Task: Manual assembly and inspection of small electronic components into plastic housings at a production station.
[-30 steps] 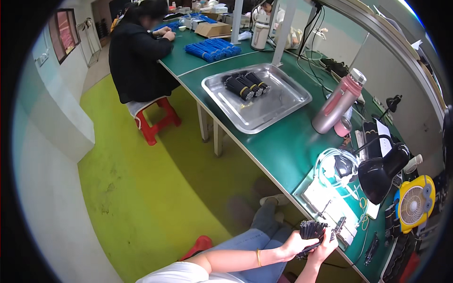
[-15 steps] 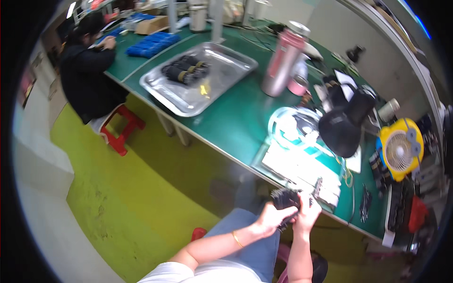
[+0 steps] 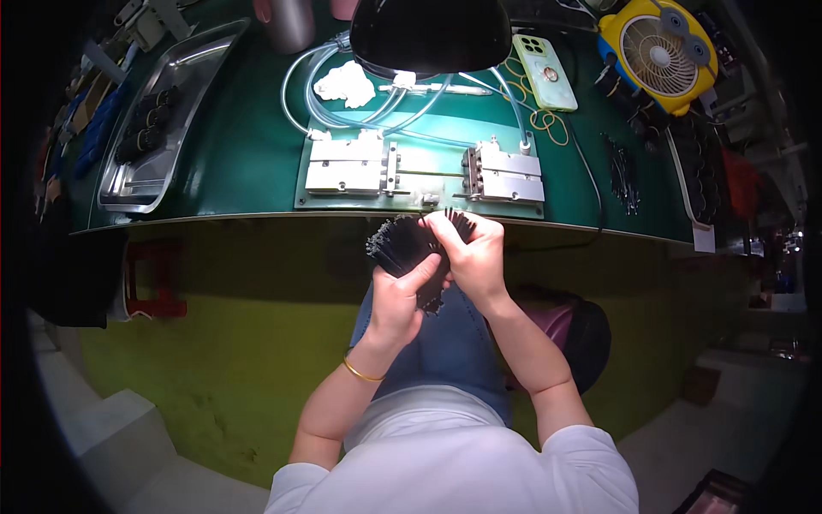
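Observation:
A thick bundle of thin black wires (image 3: 402,243) with pale tips at its left end is held over my lap, just off the front edge of the bench. My left hand (image 3: 399,301) is wrapped round it from below, thumb across the strands. On the upper right side my right hand (image 3: 476,261) is closed on the same bundle, and several strand ends stick up behind its fingers. Just beyond the hands lies a fixture with a left metal block (image 3: 344,168) and a right metal block (image 3: 509,178), brightly lit.
A black lamp head (image 3: 428,36) hangs over the clear tubing (image 3: 295,107). To the right are a phone (image 3: 545,75), loose black strands (image 3: 623,178) and a yellow fan (image 3: 658,56). A metal tray (image 3: 128,207) with black bundles sits left, above a red stool (image 3: 156,281).
My view has swung right and down, so the fixture now sits straight ahead. Both hands still hold the bundle, and its strands now fan out more visibly.

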The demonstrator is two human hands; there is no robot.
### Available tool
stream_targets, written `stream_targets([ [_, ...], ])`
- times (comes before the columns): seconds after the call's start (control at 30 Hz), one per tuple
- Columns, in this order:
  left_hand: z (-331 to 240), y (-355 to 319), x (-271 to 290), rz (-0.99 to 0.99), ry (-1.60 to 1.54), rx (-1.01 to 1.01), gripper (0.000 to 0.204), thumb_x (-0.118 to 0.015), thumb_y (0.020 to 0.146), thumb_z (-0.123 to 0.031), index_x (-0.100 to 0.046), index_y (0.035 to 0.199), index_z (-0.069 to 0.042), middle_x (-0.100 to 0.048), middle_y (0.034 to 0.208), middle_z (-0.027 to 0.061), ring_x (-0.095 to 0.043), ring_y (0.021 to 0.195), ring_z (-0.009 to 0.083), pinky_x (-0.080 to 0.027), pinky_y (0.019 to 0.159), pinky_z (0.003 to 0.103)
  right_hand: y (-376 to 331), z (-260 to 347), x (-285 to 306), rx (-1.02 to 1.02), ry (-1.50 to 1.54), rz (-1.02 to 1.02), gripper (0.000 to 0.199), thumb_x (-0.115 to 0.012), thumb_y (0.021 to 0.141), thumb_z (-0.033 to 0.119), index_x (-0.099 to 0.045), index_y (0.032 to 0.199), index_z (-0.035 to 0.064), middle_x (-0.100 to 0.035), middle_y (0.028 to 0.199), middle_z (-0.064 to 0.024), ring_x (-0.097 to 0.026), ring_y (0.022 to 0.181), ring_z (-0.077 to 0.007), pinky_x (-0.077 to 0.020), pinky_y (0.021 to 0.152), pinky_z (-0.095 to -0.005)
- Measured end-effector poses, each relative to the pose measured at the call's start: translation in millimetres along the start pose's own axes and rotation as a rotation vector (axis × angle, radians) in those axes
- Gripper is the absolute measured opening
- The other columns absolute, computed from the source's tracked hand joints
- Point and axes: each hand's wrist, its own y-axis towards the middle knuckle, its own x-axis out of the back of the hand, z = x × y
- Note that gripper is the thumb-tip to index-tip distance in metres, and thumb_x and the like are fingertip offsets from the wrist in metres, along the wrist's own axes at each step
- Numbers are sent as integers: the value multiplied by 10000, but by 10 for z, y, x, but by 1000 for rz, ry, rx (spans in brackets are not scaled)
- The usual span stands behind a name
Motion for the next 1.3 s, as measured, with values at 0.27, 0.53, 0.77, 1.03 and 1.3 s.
stream_targets([
  [0.27,-55,-10,-4,-27,-23,-47,158,-555,798,10,-556,956,12,-596,789,73,-580,634,147,-491,582,255,9,-32,-81,5,24,-25,190,-555,830,135,-626,732,-12,-539,516,-6,-418,364,-28,-294,311,-183],
  [0.53,-71,49,43,21,-18,-40,169,-566,797,3,-555,965,13,-596,793,74,-579,628,145,-492,579,249,62,-41,-100,25,22,-60,209,-557,830,148,-618,708,-10,-538,515,-10,-407,355,-32,-286,310,-184],
  [0.77,-71,46,19,26,-35,-41,181,-567,797,2,-553,977,7,-597,792,77,-579,629,145,-494,581,252,59,-26,-85,-9,43,-49,202,-569,819,139,-609,687,-9,-540,522,-13,-407,360,-30,-279,307,-185],
  [1.03,-68,25,-13,3,-69,-18,151,-563,801,-4,-556,951,8,-595,781,77,-572,621,145,-486,575,254,59,-64,-61,34,28,-33,199,-593,815,142,-604,678,-3,-536,529,-12,-406,358,-35,-287,305,-187],
  [1.3,-72,-24,17,2,-55,-2,105,-552,811,-26,-568,906,16,-591,754,82,-561,597,150,-471,555,263,-26,31,-93,56,-26,31,182,-560,839,136,-618,743,-7,-525,521,-1,-420,360,-36,-298,305,-189],
])
